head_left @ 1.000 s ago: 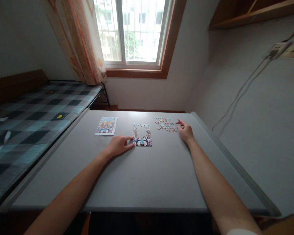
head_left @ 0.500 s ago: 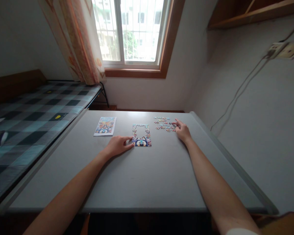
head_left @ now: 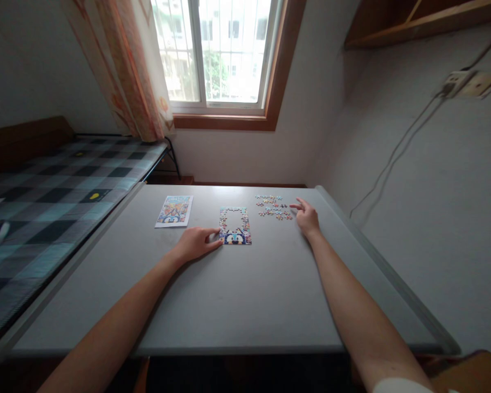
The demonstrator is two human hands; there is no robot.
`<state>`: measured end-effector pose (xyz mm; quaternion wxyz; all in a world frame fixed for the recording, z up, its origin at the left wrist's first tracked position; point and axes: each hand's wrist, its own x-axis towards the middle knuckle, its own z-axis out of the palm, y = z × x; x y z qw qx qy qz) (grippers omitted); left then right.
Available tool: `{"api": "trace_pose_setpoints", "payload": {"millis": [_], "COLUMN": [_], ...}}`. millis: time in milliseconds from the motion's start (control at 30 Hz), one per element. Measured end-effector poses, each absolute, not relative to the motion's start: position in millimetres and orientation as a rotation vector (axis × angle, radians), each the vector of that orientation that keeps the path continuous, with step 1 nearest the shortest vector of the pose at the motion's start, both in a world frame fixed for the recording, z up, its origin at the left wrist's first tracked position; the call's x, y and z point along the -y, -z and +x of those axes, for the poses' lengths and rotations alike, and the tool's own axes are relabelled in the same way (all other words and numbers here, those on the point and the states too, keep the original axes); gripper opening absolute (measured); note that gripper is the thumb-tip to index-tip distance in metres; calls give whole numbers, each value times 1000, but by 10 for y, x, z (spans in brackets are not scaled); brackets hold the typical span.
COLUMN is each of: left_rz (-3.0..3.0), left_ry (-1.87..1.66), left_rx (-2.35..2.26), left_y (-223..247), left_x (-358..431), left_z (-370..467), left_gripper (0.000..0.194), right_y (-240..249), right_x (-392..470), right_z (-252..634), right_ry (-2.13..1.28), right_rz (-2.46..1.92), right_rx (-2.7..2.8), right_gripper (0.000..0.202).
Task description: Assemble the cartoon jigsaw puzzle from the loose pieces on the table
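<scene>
A partly assembled jigsaw puzzle (head_left: 235,238) lies flat on the table, its frame of pieces joined around a bare middle and a blue-and-white figure along the bottom. My left hand (head_left: 196,243) rests at its lower left edge, thumb and forefinger apart and touching the border, gripping nothing. Loose puzzle pieces (head_left: 272,208) are spread in rough rows to the right of the puzzle. Just right of them is my right hand (head_left: 306,217), forefinger stretched toward the pieces, the other fingers partly curled; I see nothing in it. A printed picture sheet (head_left: 174,212) lies on the left.
The grey table (head_left: 229,305) has raised side edges. A bed with a checked cover (head_left: 65,202) stands along its left side. Behind are a window (head_left: 229,60) and a curtain (head_left: 126,71). A cable (head_left: 388,158) hangs from a wall socket (head_left: 458,84) on the right.
My right hand has drawn back slightly to the right, leaving a small gap to the loose pieces. My left hand stays at the puzzle's edge. The view has shifted a little.
</scene>
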<state>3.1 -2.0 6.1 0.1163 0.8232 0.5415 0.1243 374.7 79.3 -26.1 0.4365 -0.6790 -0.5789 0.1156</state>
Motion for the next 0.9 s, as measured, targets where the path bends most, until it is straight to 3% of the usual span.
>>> {"api": "trace_pose_setpoints", "payload": {"millis": [100,300,900], "left_rz": [2416,2406,2407], "left_ry": [-372,-376,-377], "left_rx": [-1584,-1581,-1576], "left_y": [-55,-52,-44], "left_x": [18,17,12], "left_z": [27,24,19], "left_gripper": [51,49,51], "right_y": [239,235,225], "right_x": [-787,-782,-742], "right_z": [3748,3780,3798], "right_ry": [-299,-175,-78], "right_rz": [-1721,-1890,-2184], "right_rx": [1410,1484,1366], "right_gripper": [54,26,30]}}
